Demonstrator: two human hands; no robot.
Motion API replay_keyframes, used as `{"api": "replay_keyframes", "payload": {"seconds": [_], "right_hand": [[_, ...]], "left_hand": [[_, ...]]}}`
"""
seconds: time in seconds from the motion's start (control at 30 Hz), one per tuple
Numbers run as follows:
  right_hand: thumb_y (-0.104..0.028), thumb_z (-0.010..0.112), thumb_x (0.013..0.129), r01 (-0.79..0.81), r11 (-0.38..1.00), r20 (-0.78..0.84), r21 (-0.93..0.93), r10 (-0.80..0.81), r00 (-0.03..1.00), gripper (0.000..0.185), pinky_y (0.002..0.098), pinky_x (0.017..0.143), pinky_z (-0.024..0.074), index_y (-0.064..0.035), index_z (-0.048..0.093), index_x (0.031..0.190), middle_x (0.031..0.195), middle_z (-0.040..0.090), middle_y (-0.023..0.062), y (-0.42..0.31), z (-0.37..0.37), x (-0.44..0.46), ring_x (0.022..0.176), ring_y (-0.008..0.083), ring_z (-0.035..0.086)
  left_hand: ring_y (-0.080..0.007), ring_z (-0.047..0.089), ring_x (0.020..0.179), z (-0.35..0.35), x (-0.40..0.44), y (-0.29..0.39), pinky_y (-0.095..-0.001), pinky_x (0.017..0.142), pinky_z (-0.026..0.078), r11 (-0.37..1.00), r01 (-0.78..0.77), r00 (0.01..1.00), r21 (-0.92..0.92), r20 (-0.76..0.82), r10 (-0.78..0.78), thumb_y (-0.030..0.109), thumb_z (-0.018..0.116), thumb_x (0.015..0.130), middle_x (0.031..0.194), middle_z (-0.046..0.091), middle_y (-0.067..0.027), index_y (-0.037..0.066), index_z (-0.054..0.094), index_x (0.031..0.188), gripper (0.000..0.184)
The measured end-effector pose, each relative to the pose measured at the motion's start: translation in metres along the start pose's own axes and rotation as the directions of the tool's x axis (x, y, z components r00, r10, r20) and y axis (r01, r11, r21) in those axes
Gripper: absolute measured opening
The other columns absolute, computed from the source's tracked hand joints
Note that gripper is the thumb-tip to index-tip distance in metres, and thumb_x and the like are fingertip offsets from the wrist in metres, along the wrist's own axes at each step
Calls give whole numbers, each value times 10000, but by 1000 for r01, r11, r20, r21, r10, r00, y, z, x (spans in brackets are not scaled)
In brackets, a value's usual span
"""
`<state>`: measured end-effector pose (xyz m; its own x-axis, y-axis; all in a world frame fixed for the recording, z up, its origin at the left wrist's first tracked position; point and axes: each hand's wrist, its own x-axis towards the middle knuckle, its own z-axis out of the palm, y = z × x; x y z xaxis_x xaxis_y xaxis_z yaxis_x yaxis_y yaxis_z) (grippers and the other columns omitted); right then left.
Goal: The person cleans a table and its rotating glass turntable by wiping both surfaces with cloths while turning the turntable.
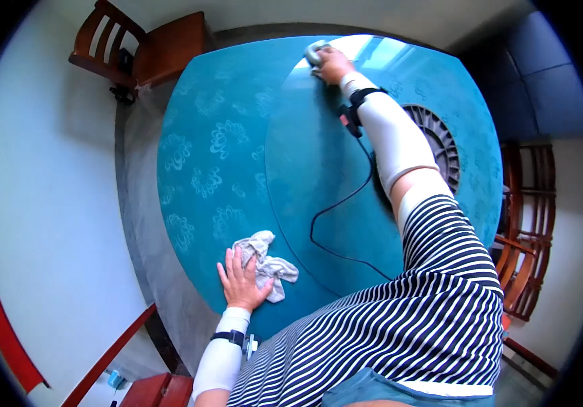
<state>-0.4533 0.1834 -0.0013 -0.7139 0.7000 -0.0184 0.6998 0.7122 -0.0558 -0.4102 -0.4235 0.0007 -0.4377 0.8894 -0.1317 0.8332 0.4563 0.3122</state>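
My right hand [334, 65] reaches to the far part of the table and has its fingers closed on a light greenish cloth [316, 53], pressed on the glossy round glass turntable [298, 163]. Near the front left edge, my left hand [242, 283] rests flat with fingers spread. Its fingertips lie on the edge of a crumpled grey-white rag [279, 270] on the teal patterned tablecloth [196, 176]. Both forearms wear white sleeves with black straps. A black cable [313, 227] runs from the right wrist device across the glass.
Under the glass, right of my right arm, shows a dark round ribbed base [449, 146]. A wooden chair [169, 51] stands at the far left, and other wooden chairs [525, 230] stand at the right. Dark panels [542, 81] line the far right wall.
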Motion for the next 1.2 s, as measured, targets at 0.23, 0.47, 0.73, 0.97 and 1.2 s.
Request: {"api": "replay_keyframes", "payload": {"seconds": [0.23, 0.47, 0.73, 0.97, 1.2], "right_hand": [[-254, 680, 866, 176, 980, 52, 89, -181, 982, 491, 423, 1110, 387, -171, 583, 1340, 1453, 475, 76, -104, -6, -122, 1314, 348, 471], [-135, 630, 807, 419, 872, -49, 251, -421, 906, 511, 452, 1135, 347, -165, 594, 1316, 1440, 486, 70, -182, 11, -297, 1353, 390, 402], [-8, 587, 752, 276, 919, -19, 280, -282, 959, 570, 450, 1182, 286, -99, 572, 1315, 1432, 490, 142, -158, -9, -539, 1371, 405, 388], [-4, 697, 727, -128, 916, 143, 380, 78, 987, 476, 441, 1122, 370, -98, 661, 1193, 1372, 552, 119, -82, -19, -710, 1322, 348, 458], [-100, 616, 865, -214, 752, 84, 623, 208, 975, 366, 374, 1055, 434, -44, 628, 1226, 1308, 588, 170, -80, -37, -709, 1224, 307, 559]], "left_hand": [[-410, 158, 1481, 2, -3, 2, -650, 1142, 118, 999, -33, 996, 7, -79, 33, 508, 698, 744, 1584, 231, -182, 170, 400, 1423, 816], [-368, 195, 1484, 5, -10, 2, -639, 1143, 156, 997, -74, 975, 20, -210, 77, 488, 680, 771, 1575, 286, -154, 168, 485, 1390, 724], [-422, 351, 1375, 16, -8, -17, -510, 1129, 321, 926, -329, 931, -185, -224, 287, 110, 642, 792, 1451, 436, -187, 101, 548, 1279, 496], [-426, 499, 1149, 14, -71, -37, -480, 1013, 413, 809, -425, 900, -407, -287, 328, -4, 573, 773, 1218, 549, -208, 68, 562, 1158, 393], [-421, 552, 1076, -8, -96, -87, -464, 948, 459, 834, -252, 939, -491, -334, 87, 32, 583, 759, 1157, 570, -213, 82, 561, 1168, 412]]}}
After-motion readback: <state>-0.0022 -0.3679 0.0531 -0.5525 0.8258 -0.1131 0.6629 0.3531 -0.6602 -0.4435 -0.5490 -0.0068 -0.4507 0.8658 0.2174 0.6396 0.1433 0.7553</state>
